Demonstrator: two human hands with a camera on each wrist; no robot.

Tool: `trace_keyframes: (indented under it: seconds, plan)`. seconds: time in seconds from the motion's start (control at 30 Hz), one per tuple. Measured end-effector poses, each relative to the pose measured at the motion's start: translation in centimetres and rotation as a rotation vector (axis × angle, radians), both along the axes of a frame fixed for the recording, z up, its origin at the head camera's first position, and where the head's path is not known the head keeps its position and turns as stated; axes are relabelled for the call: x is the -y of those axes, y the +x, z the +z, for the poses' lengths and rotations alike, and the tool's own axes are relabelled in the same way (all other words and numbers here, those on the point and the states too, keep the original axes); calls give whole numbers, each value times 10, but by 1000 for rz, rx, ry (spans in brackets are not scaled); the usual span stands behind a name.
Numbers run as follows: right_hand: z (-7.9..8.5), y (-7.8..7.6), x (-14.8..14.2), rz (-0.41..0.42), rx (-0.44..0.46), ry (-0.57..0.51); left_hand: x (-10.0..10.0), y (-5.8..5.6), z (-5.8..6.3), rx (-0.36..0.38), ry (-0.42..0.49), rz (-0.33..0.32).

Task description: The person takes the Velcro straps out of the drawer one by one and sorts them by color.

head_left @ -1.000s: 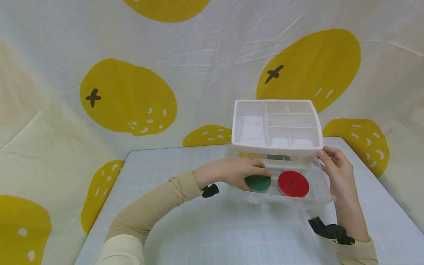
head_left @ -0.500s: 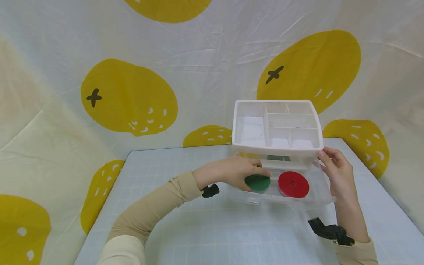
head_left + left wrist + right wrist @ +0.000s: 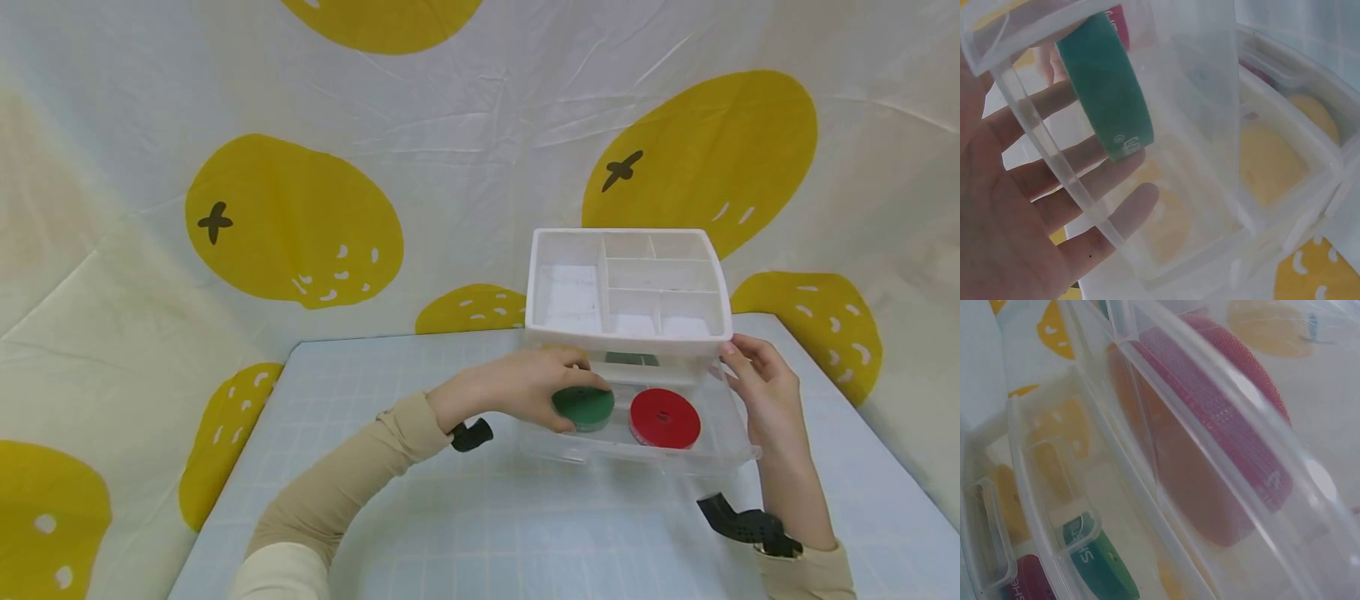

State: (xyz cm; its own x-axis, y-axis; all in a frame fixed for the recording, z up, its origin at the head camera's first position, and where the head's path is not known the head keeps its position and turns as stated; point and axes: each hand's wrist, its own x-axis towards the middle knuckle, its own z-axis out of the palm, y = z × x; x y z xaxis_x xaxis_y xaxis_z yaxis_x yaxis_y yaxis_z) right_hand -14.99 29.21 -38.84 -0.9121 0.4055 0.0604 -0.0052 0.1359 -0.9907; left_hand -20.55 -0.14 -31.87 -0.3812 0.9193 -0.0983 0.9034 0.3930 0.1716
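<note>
My left hand (image 3: 536, 387) pinches a green round roll (image 3: 583, 407) between thumb and fingers, over the clear pulled-out drawer (image 3: 723, 457). In the left wrist view the fingers (image 3: 1100, 187) show through the clear plastic beside the roll's lettered rim. A red roll (image 3: 664, 418) lies flat in the drawer, to the right of the green one; the right wrist view shows its mesh-like side (image 3: 1235, 431) through the wall. At the right front corner of the white drawer organizer (image 3: 630, 342), my right hand (image 3: 768, 383) grips the edge, thumb in front.
The organizer's top has several white compartments. Lower drawers hold another green roll (image 3: 1100, 559) and a dark red one (image 3: 1029, 578). A pale blue checked cloth covers the table (image 3: 450, 517). Behind it hangs a white sheet (image 3: 450, 192) with yellow fruit shapes.
The left hand has shifted slightly up and to the left, and the green roll has tilted and risen a little with it. The right hand and the red roll have stayed put.
</note>
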Motion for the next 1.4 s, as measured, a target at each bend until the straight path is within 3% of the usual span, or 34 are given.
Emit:
trace_keyframes:
  seconds: [0.5,1.0,1.4]
  plan:
    - [2,0,0,-12,98,118,9,11,-3,-99,163,60]
    - [1,1,1,-13,88,85,24,33,-1,-202,389,150]
    - [-1,1,1,-13,64,109,42,47,3,-277,554,283]
